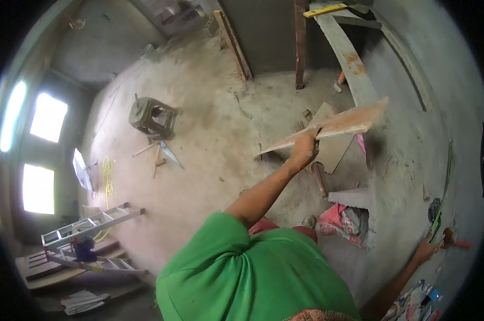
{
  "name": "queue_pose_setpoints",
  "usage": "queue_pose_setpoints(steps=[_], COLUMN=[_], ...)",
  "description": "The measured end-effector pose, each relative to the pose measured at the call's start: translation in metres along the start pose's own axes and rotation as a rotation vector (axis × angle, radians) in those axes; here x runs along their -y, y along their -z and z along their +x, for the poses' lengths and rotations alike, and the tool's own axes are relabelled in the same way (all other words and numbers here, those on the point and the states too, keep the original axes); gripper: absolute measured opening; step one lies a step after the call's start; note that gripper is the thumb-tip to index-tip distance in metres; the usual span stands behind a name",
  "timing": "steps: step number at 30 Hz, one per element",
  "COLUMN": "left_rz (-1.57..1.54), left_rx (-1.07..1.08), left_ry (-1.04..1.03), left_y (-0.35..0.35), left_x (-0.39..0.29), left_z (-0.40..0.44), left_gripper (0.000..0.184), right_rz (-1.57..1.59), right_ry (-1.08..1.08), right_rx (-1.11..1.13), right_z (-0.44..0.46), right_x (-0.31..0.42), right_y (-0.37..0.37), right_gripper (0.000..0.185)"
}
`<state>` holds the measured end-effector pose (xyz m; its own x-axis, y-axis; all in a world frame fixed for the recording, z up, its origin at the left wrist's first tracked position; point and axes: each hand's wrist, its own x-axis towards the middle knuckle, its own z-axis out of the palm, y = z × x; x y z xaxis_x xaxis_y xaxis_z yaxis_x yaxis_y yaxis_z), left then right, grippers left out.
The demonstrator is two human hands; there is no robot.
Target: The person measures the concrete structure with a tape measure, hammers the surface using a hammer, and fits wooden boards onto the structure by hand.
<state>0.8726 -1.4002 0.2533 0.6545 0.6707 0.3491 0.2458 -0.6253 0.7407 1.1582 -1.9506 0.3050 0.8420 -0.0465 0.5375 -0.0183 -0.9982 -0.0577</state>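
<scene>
My left hand (304,150) is closed around the near edge of a flat, plaster-smeared board (349,120), held out tilted above the floor. Low on the right, my right hand (426,249) reaches to the grey wall, its fingers apparently curled. Close to its fingertips are the lower end of a green strip (439,218), a dark bundle (434,208) and a small brown item with a red-orange end (460,244). What these fingers grip is too small to make out. Beneath the board lies a pale, angular sheet (335,152).
A plastic stool (148,115) stands on the floor, a handsaw (171,154) near it. An aluminium ladder (94,222) is at lower left. Wooden posts (300,48) rise ahead. A curved concrete piece (346,53) carries a yellow level (325,9). A red sack (335,220) sits near my feet.
</scene>
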Motion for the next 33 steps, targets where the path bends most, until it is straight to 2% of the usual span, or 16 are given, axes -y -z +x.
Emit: queue_pose_setpoints(steps=[2,3,5,6,8,10,12,13,15,20,22,26,27,29,32,33], left_rz=[0.006,-0.006,-0.041,-0.052,0.019,-0.109,-0.336,-0.514,-0.690,-0.137,-0.275,-0.205,-0.212,-0.103,-0.335,-0.404], left_rx=[0.141,0.136,0.029,0.012,-0.024,0.036,-0.074,-0.070,-0.116,0.043,0.171,0.175,0.170,0.078,-0.234,-0.122], left_ry=[0.113,0.103,0.099,0.093,0.155,0.196,-0.028,0.045,0.128,-0.195,0.366,0.662,0.668,0.739,0.644,0.685], left_y=[0.061,0.079,0.114,0.123,0.128,0.152,0.174,0.208,0.258,0.306,0.380,0.414,0.425,0.451,0.471,0.494], left_x=[0.007,0.017,0.040,0.058,0.102,0.121,0.136,0.130,0.144,0.313,0.326,0.416,0.428,0.455,0.530,0.551], left_z=[0.006,0.006,0.006,0.004,0.005,0.002,-0.017,-0.016,-0.024,-0.095,-0.136,-0.199,-0.200,-0.197,-0.182,-0.163], left_gripper=[0.056,0.056,0.043,0.043,0.043,0.047,0.056,0.059,0.061,0.073,0.051,0.047,0.047,0.057,0.048,0.050], right_rz=[0.427,0.232,0.554,0.686,1.200,1.392,1.281,1.166,1.060,0.874,1.137,1.069,1.063,0.885,0.950,1.057], right_ry=[0.048,0.140,0.169,0.258,0.610,0.533,0.568,0.557,0.428,0.331,0.464,0.467,0.477,0.879,0.585,0.747], right_rx=[0.085,0.222,0.427,0.609,0.605,0.641,0.788,0.874,0.800,0.749,0.529,0.627,0.630,0.174,0.418,0.303], right_z=[-0.033,-0.055,-0.118,-0.159,-0.235,-0.307,-0.345,-0.362,-0.382,-0.418,-0.414,-0.415,-0.410,-0.404,-0.419,-0.427], right_x=[0.064,0.099,0.200,0.286,0.403,0.522,0.592,0.632,0.678,0.737,0.755,0.794,0.803,0.830,0.899,0.922], right_y=[0.043,0.051,0.071,0.140,0.144,0.215,0.216,0.205,0.183,0.258,0.224,0.175,0.148,0.102,0.129,0.122], right_gripper=[0.050,0.047,0.044,0.049,0.075,0.067,0.062,0.056,0.053,0.059,0.055,0.039,0.039,0.030,0.030,0.031])
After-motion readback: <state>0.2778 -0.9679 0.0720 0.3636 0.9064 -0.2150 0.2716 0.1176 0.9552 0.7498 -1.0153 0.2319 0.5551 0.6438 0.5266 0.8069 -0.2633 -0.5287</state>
